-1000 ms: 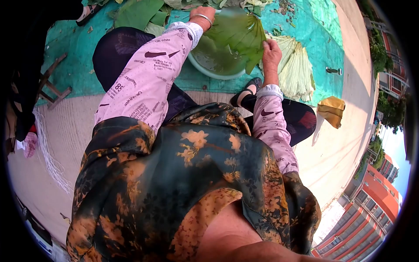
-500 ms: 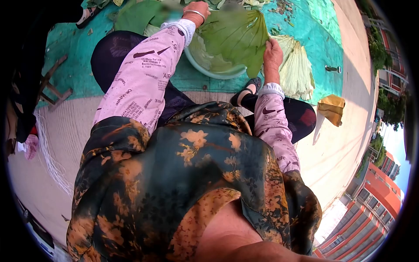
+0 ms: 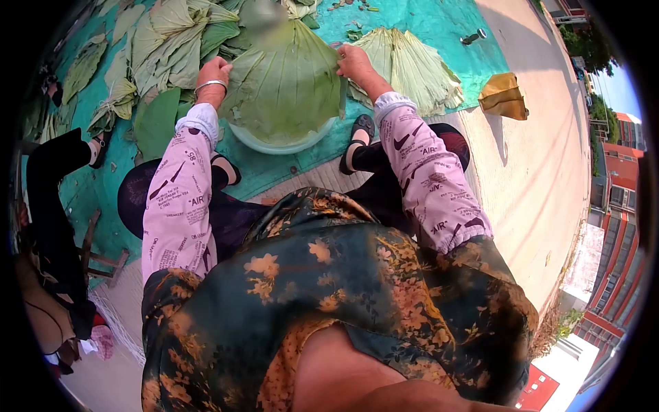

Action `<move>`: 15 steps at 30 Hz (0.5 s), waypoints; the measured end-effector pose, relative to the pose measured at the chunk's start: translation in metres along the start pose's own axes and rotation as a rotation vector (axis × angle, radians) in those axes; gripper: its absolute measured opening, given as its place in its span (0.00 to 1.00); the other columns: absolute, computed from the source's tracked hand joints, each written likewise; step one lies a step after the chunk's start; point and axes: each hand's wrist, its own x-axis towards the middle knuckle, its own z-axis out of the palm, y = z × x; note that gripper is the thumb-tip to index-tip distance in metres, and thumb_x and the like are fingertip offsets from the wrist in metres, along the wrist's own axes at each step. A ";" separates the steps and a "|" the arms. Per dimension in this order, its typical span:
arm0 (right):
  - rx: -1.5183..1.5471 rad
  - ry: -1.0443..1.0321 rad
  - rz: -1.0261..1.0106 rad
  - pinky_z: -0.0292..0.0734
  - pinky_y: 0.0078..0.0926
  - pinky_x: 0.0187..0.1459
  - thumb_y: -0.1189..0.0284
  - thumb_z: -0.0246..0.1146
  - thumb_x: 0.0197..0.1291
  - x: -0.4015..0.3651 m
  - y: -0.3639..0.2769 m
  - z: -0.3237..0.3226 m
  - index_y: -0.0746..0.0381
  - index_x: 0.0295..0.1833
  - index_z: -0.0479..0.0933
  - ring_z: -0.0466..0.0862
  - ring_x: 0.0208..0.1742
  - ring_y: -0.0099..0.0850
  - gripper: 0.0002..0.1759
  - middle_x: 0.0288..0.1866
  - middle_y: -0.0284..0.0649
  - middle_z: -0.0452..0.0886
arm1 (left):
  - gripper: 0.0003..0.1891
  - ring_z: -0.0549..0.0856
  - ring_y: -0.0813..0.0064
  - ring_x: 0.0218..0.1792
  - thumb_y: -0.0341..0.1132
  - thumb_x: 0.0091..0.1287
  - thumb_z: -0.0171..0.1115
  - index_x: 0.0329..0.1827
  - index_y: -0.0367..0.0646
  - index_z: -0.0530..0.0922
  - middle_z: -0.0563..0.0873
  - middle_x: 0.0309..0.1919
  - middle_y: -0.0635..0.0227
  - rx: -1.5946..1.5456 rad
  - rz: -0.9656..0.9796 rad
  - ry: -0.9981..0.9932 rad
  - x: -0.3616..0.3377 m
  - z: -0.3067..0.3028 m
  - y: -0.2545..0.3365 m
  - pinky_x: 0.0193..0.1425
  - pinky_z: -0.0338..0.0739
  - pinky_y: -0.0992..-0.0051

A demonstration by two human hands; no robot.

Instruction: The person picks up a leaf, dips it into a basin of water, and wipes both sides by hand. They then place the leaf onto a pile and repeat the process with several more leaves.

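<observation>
A broad green lotus leaf (image 3: 285, 89) is spread between my two hands, over a pale basin (image 3: 283, 148) whose front rim shows below it. My left hand (image 3: 214, 74), with a bracelet at the wrist, is closed on the leaf's left edge. At the opposite edge, the fingers of my right hand (image 3: 353, 63) pinch the leaf. The leaf hides most of the basin's inside. A pleated stack of pale lotus leaves (image 3: 408, 72) lies to the right of my right hand. Left of my left hand is another flat green leaf (image 3: 156, 123).
A green ground sheet (image 3: 110, 196) lies under the leaves. Bundled leaves (image 3: 175, 41) are heaped at the upper left. A brown bag (image 3: 503, 96) stands on the concrete at the right. Another person's dark-clothed leg (image 3: 58, 165) and a wooden stool (image 3: 103, 264) are at the left.
The leaf has swung from a slanted position to hang spread out over the basin. My left hand has come down and left to its left edge, and the view has shifted.
</observation>
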 end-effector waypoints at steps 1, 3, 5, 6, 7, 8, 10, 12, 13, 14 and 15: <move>-0.074 0.008 -0.044 0.76 0.26 0.27 0.81 0.56 0.46 0.011 0.004 -0.012 0.64 0.42 0.75 0.82 0.22 0.31 0.15 0.28 0.46 0.80 | 0.10 0.79 0.62 0.27 0.39 0.53 0.61 0.31 0.41 0.78 0.81 0.24 0.59 -0.018 0.049 0.029 0.006 0.005 -0.001 0.33 0.72 0.66; -0.135 -0.028 -0.003 0.77 0.28 0.30 0.81 0.55 0.44 0.016 0.000 -0.044 0.62 0.42 0.76 0.82 0.24 0.33 0.16 0.28 0.47 0.80 | 0.10 0.78 0.69 0.22 0.37 0.53 0.62 0.31 0.40 0.78 0.80 0.21 0.64 -0.207 -0.039 -0.042 0.014 0.010 0.021 0.28 0.72 0.71; -0.080 -0.069 0.075 0.76 0.27 0.25 0.78 0.56 0.49 0.019 -0.006 -0.081 0.62 0.45 0.74 0.81 0.23 0.29 0.14 0.31 0.44 0.79 | 0.09 0.76 0.76 0.18 0.36 0.54 0.63 0.31 0.39 0.79 0.79 0.19 0.68 -0.334 -0.095 -0.102 0.018 0.011 0.052 0.24 0.71 0.75; -0.107 -0.075 0.079 0.75 0.25 0.21 0.75 0.58 0.52 0.024 0.001 -0.096 0.61 0.48 0.72 0.80 0.22 0.26 0.15 0.33 0.41 0.79 | 0.09 0.75 0.79 0.16 0.35 0.54 0.63 0.31 0.39 0.79 0.78 0.18 0.69 -0.367 -0.106 -0.127 0.017 0.011 0.074 0.22 0.70 0.77; -0.147 -0.041 0.059 0.74 0.29 0.25 0.74 0.59 0.48 0.027 0.010 -0.111 0.62 0.44 0.73 0.80 0.25 0.31 0.15 0.31 0.44 0.79 | 0.08 0.74 0.82 0.14 0.35 0.54 0.63 0.31 0.38 0.79 0.78 0.17 0.71 -0.400 -0.116 -0.150 0.019 0.015 0.091 0.20 0.69 0.79; -0.188 -0.009 0.037 0.73 0.33 0.29 0.73 0.59 0.44 0.031 0.021 -0.124 0.62 0.40 0.74 0.79 0.27 0.37 0.14 0.29 0.47 0.78 | 0.07 0.74 0.82 0.13 0.33 0.55 0.63 0.30 0.39 0.79 0.78 0.18 0.71 -0.424 -0.107 -0.172 0.026 0.025 0.101 0.19 0.69 0.80; -0.242 0.067 -0.039 0.73 0.38 0.31 0.73 0.59 0.41 0.038 0.060 -0.143 0.63 0.36 0.76 0.78 0.28 0.43 0.12 0.25 0.50 0.77 | 0.07 0.74 0.82 0.13 0.34 0.55 0.63 0.30 0.39 0.79 0.78 0.17 0.71 -0.401 -0.106 -0.212 0.040 0.048 0.125 0.19 0.69 0.80; -0.317 0.204 -0.172 0.72 0.39 0.28 0.73 0.57 0.41 0.016 0.071 -0.162 0.63 0.33 0.76 0.78 0.25 0.44 0.10 0.21 0.50 0.76 | 0.07 0.75 0.81 0.14 0.34 0.55 0.63 0.30 0.39 0.79 0.78 0.17 0.71 -0.409 -0.041 -0.235 0.033 0.044 0.147 0.19 0.69 0.79; -0.361 0.217 -0.181 0.72 0.39 0.29 0.73 0.57 0.42 0.011 0.085 -0.171 0.63 0.33 0.76 0.78 0.26 0.44 0.10 0.22 0.51 0.76 | 0.07 0.75 0.81 0.14 0.34 0.55 0.63 0.30 0.39 0.79 0.79 0.17 0.71 -0.400 -0.019 -0.260 0.035 0.051 0.159 0.19 0.69 0.79; -0.406 0.226 -0.186 0.72 0.39 0.31 0.73 0.57 0.42 0.004 0.099 -0.180 0.63 0.32 0.76 0.78 0.27 0.45 0.09 0.23 0.51 0.76 | 0.07 0.75 0.81 0.14 0.34 0.55 0.63 0.30 0.39 0.79 0.79 0.18 0.71 -0.392 0.000 -0.289 0.037 0.060 0.170 0.19 0.69 0.79; -0.451 0.234 -0.192 0.73 0.38 0.32 0.73 0.56 0.43 -0.005 0.112 -0.188 0.63 0.32 0.76 0.78 0.29 0.46 0.09 0.24 0.52 0.77 | 0.07 0.75 0.81 0.14 0.34 0.55 0.63 0.30 0.39 0.79 0.79 0.18 0.70 -0.384 0.019 -0.315 0.039 0.069 0.181 0.19 0.70 0.78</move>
